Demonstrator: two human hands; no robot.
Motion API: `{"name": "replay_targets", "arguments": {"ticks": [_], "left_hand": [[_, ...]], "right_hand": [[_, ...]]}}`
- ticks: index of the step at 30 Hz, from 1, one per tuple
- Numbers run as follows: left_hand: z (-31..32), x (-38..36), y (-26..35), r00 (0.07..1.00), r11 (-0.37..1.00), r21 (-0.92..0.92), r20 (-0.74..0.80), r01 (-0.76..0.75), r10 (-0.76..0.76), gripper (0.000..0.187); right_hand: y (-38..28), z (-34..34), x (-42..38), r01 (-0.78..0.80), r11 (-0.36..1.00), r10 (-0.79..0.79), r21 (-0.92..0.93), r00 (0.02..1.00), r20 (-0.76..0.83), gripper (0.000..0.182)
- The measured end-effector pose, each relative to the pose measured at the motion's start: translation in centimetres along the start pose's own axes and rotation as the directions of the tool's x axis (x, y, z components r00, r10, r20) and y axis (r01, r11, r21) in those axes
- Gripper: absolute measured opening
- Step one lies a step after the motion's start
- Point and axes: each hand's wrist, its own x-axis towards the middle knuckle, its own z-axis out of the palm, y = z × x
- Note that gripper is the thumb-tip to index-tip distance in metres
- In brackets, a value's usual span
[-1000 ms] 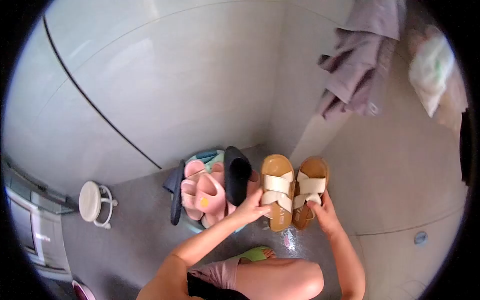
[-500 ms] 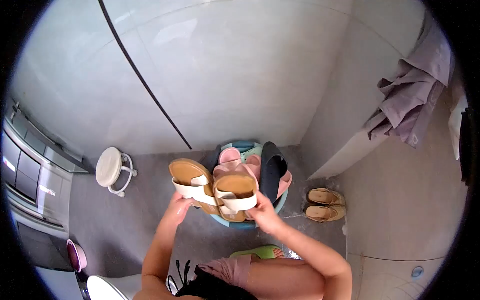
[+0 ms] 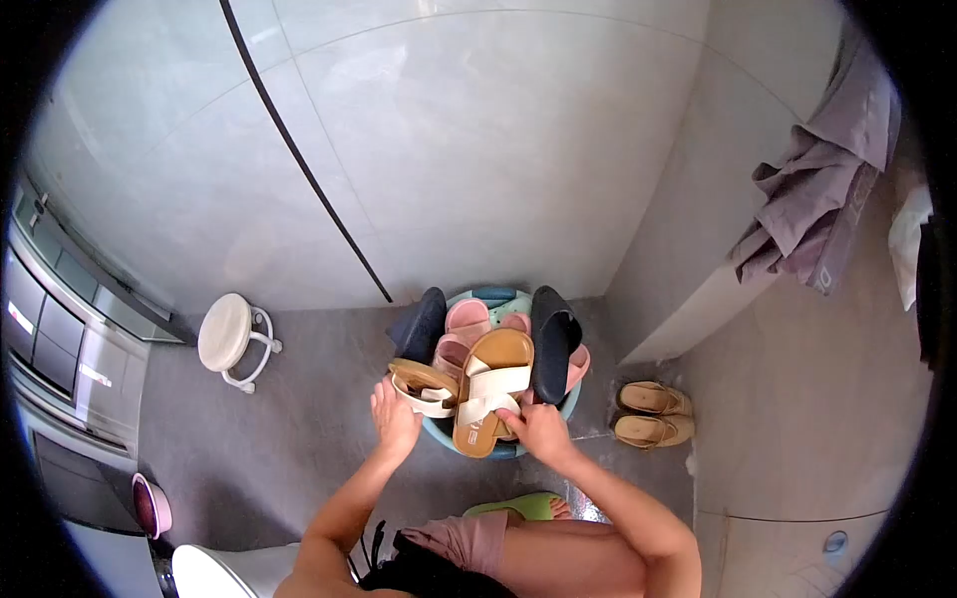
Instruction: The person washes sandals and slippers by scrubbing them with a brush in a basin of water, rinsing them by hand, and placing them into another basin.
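Observation:
Two brown-soled sandals with white straps are at the near side of a light-blue basin (image 3: 570, 407) full of footwear. My left hand (image 3: 396, 419) is at the outer edge of the left sandal (image 3: 424, 379), which is tilted on its side; its fingers lie along the sole and the thumb is hidden. My right hand (image 3: 541, 431) grips the right sandal (image 3: 498, 364) near its lower strap, its upper side facing me. Behind them in the basin are pink slippers (image 3: 467, 317), a dark slipper (image 3: 421, 324) on the left and another dark slipper (image 3: 551, 349) on the right.
Beige slippers (image 3: 653, 431) stand on the floor right of the basin. A white round stool (image 3: 226, 331) is at the left, with a pink tub (image 3: 152, 505) nearer. Grey cloth (image 3: 812, 204) hangs at the right wall. My foot wears a green slipper (image 3: 528, 506).
Both sandals have come down onto the basin and moved apart. The right one has turned to lie lengthwise, the left one has tipped sideways. My hands followed, the right one now nearer the strap.

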Motion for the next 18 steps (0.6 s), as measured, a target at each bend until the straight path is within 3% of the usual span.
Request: {"name": "replay_targets", "arguments": {"ticks": [1,3,5,6,7,9,10,11,12,13,14,17,18], "left_hand": [[0.3,-0.1,-0.3,1.000,1.000,-0.007,0.006,-0.006,0.006,0.043],[1.8,0.2,-1.8,1.000,1.000,-0.017,0.003,-0.012,0.012,0.042],[3.2,0.8,-4.5,0.978,0.998,-0.054,0.206,-0.012,0.023,0.040],[3.3,1.0,-4.4,0.975,0.968,-0.205,0.195,0.146,-0.106,0.043],[2.7,1.3,-3.7,0.974,0.967,-0.205,0.202,0.149,-0.107,0.043],[1.0,1.2,-1.9,0.988,0.946,-0.286,0.049,0.155,-0.147,0.047],[0.1,1.1,-1.0,0.995,0.990,-0.131,0.089,0.054,-0.043,0.056],[0.1,0.9,-1.0,0.995,0.990,-0.132,0.089,0.051,-0.040,0.056],[0.2,0.4,-1.1,0.997,0.991,-0.133,0.078,0.021,-0.011,0.058],[0.5,0.1,-1.0,0.997,0.991,-0.136,0.068,-0.012,0.022,0.060],[1.1,0.1,-1.3,0.999,0.962,-0.270,-0.021,0.034,-0.041,0.057],[-1.7,0.7,0.3,0.995,0.982,-0.190,-0.101,-0.006,-0.013,0.048],[-1.9,0.8,0.9,0.990,0.965,-0.261,-0.141,-0.035,-0.003,0.034]], "right_hand": [[0.0,0.7,-0.5,0.107,0.994,-0.107,0.000,0.993,-0.048,0.038],[0.3,1.4,-0.6,0.152,0.988,-0.150,0.033,0.986,-0.074,0.035],[0.0,1.3,-0.8,0.264,0.959,-0.237,0.098,0.945,-0.227,0.031],[-0.5,1.0,-0.7,0.263,0.960,-0.236,0.097,0.945,-0.225,0.031],[-1.1,0.6,-0.6,0.256,0.966,-0.240,0.039,0.941,-0.237,0.030],[-1.4,1.6,-0.9,0.239,0.971,-0.236,-0.016,0.940,-0.248,0.030],[-1.0,2.9,-0.9,0.251,0.958,-0.275,-0.141,0.942,-0.191,0.028],[-0.5,3.8,-0.9,0.267,0.927,-0.308,-0.264,0.942,-0.131,0.027],[-0.6,3.7,-0.9,0.332,0.876,-0.409,-0.350,0.896,-0.173,0.027],[-0.4,3.6,-1.0,0.326,0.877,-0.404,-0.352,0.897,-0.177,0.027],[-0.1,3.5,-1.0,0.355,0.859,-0.426,-0.369,0.895,-0.132,0.028],[0.2,3.0,-1.4,0.348,0.850,-0.398,-0.396,0.916,-0.050,0.043],[-0.5,2.0,-1.7,0.313,0.877,-0.351,-0.365,0.935,-0.043,0.047]]}}
